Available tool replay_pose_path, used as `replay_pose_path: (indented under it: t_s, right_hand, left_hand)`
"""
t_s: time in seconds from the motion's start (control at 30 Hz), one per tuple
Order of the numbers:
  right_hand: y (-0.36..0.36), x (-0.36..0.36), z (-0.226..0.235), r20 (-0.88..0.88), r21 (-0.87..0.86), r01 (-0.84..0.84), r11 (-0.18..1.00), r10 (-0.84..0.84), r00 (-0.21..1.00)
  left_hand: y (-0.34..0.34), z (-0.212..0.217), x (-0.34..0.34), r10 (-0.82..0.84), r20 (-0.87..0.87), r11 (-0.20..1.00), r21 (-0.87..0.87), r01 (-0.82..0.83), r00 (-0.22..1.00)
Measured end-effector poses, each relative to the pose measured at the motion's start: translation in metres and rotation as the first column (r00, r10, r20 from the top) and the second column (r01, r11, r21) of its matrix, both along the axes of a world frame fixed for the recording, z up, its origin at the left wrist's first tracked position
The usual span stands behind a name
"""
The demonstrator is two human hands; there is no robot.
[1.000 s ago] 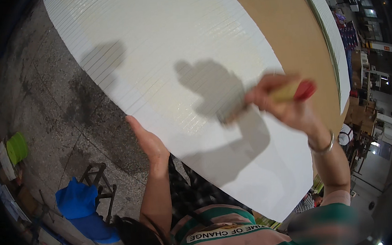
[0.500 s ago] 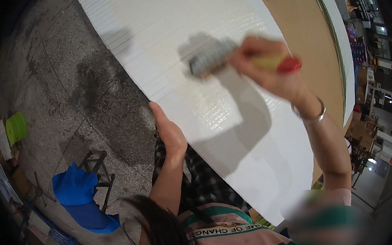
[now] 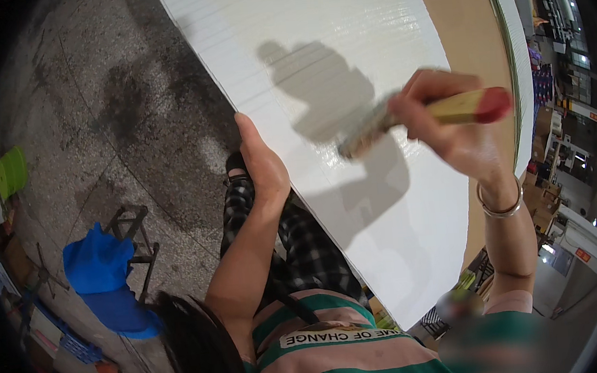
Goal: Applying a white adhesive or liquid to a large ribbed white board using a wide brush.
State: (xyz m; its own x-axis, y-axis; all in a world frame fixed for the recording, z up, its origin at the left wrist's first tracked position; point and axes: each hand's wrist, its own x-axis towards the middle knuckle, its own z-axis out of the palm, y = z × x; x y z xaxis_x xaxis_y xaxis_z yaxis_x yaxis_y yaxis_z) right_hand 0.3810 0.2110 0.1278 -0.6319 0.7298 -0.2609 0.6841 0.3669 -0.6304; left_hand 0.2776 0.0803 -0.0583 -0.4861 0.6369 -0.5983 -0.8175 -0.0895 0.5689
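Observation:
My right hand (image 3: 448,129) is closed round a paintbrush (image 3: 467,107) with a yellow handle and red end. The brush slants over a long white board (image 3: 327,16), its bristles blurred and low over the surface; I cannot tell whether they touch. Wet, shiny streaks cover part of the board around and beyond the bristles. At the board's near left edge, my left hand (image 3: 265,168) grips the rim, one digit lying along it and the other fingers hidden by the board. Shadows of the hand and brush fall across the white face.
Under and beyond the white board lies a brown sheet (image 3: 466,40). On the speckled floor (image 3: 154,128) at left stand a dark metal stool frame (image 3: 141,241) with blue cloth (image 3: 101,265) and a green spool (image 3: 11,172). Boxes (image 3: 545,198) and shelving line the right.
The brush and my right hand have moved right and nearer to me across the board. The whole view has shifted slightly. My left hand stays on the board's edge.

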Motion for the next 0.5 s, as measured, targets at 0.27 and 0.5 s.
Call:
replay_pose_path:
  t_s: [0.27,0.5]
  right_hand:
    - [-0.035,0.042,-0.018,-0.089,0.044,-0.237,0.971,0.240,0.967]
    - [-0.023,0.025,-0.038,-0.270,0.292,-0.233,0.928,0.314,0.910]
  left_hand:
    - [-0.019,0.012,0.004,-0.098,-0.183,0.992,-0.099,0.081,0.978]
    - [-0.045,0.000,0.065,-0.074,-0.010,0.995,-0.071,0.073,0.997]
